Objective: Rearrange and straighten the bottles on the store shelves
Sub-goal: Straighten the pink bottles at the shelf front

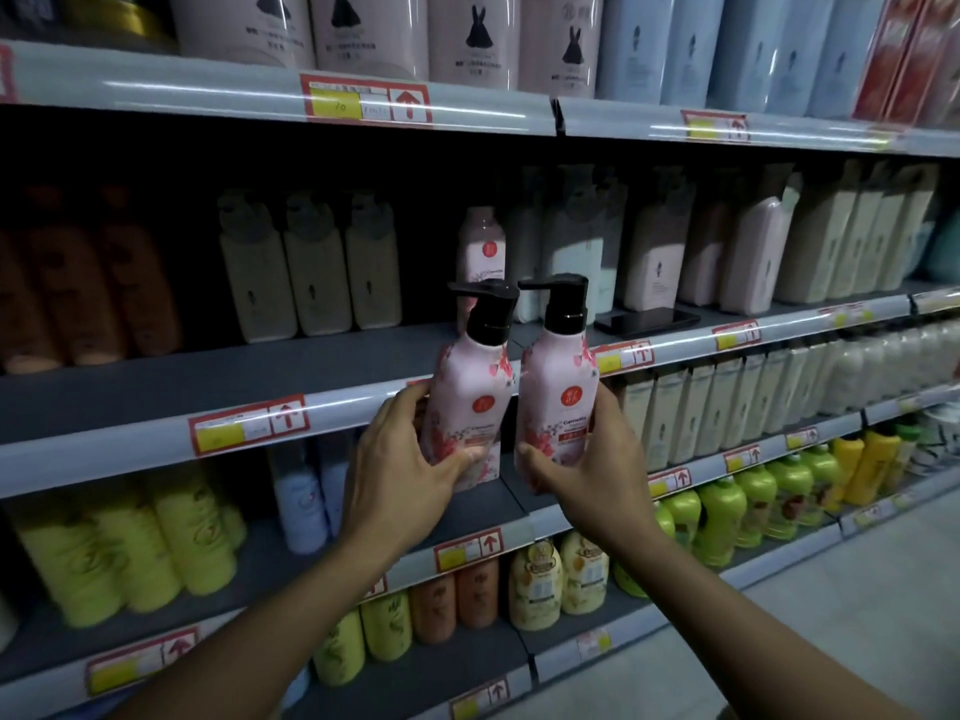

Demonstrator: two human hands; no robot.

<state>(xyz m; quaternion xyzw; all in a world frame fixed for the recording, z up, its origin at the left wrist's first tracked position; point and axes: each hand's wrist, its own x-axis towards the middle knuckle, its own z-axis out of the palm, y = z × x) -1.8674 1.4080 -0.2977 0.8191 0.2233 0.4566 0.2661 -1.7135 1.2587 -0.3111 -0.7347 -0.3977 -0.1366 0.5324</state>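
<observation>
I hold two pink flowered pump bottles in front of the middle shelf. My left hand (410, 454) grips the left pink bottle (470, 387) around its lower body. My right hand (582, 459) grips the right pink bottle (558, 387) the same way. Both bottles stand upright, side by side and almost touching, black pump heads pointing left. A third pink bottle (482, 246) of the same kind stands on the shelf (218, 387) behind them, its lower part hidden.
Cream bottles (311, 272) stand left of the gap, brown ones (93, 288) further left. A dark phone (647, 320) lies flat on the shelf to the right. Pale bottles (753, 262) fill the right side. Yellow and green bottles line the lower shelves.
</observation>
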